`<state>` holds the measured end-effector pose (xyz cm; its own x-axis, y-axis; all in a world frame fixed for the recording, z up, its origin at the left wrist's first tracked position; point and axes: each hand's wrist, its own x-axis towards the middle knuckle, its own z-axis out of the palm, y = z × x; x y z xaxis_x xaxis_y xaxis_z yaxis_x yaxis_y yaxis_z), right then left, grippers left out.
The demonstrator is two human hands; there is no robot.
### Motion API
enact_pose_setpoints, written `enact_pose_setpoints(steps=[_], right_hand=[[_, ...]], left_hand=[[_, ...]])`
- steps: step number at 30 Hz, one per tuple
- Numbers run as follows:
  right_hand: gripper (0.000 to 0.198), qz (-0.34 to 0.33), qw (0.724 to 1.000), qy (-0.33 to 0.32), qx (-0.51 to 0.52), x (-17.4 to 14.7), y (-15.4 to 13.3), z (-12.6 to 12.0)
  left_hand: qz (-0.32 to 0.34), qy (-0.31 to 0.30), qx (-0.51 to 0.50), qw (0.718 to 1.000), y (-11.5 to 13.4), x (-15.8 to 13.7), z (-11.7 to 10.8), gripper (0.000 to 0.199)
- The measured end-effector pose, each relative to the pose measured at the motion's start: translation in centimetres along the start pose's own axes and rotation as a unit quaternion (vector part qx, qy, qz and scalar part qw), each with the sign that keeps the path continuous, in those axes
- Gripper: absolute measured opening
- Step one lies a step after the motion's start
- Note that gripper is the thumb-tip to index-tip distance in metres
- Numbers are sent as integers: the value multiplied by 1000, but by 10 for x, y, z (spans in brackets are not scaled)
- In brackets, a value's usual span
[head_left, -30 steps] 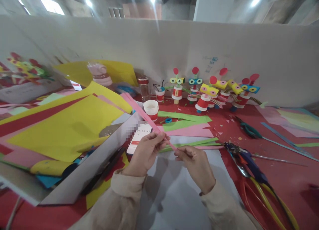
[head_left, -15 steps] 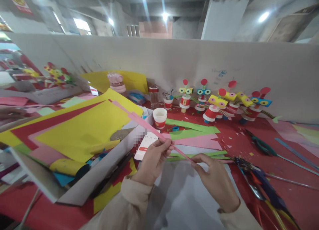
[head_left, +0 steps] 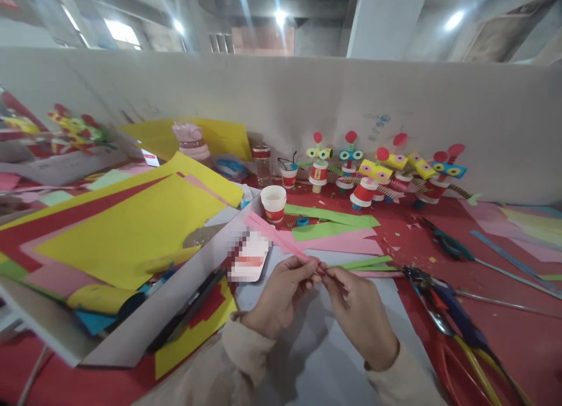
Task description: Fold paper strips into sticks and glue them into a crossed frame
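A long pink paper strip (head_left: 278, 236) runs from my fingers up and left toward the paper cups. My left hand (head_left: 285, 292) pinches it between thumb and fingers. Right beside it, my right hand (head_left: 357, 312) is closed at the strip's near end, fingertips almost touching the left ones. Both hands are above a pale grey sheet (head_left: 322, 359). Just beyond them lie green paper strips (head_left: 369, 263) and pink paper (head_left: 346, 242). A phone (head_left: 250, 258) rests left of my left hand. What little of the strip lies inside the fingers is hidden.
An open box (head_left: 175, 294) of coloured paper (head_left: 132, 230) stands at left. White paper cups (head_left: 273, 202) are behind the hands. Several paper-cup figures (head_left: 364, 189) line the partition. Pliers (head_left: 448, 239), a glue gun (head_left: 461, 318) and scissors (head_left: 452, 365) lie at right.
My right hand has moved in to the left, closing the gap to my left hand. The strip's far end has drawn back toward the hands. The view has shifted slightly.
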<state>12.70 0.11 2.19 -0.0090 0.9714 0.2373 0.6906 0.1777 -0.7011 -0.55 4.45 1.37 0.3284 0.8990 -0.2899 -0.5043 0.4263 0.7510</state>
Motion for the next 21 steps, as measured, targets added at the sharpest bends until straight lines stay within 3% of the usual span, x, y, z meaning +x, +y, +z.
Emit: enact_pose_setpoints(steps=[11, 17, 21], right_hand=[[21, -21, 999, 8, -27, -3, 2, 0], [22, -73, 988, 61, -126, -4, 13, 2], [23, -118, 970, 83, -198, -4, 16, 3]], left_hand=[[35, 14, -54, 998, 26, 3, -13, 11], [30, -14, -21, 999, 30, -1, -12, 15], [48, 8, -24, 999, 34, 0, -13, 12]])
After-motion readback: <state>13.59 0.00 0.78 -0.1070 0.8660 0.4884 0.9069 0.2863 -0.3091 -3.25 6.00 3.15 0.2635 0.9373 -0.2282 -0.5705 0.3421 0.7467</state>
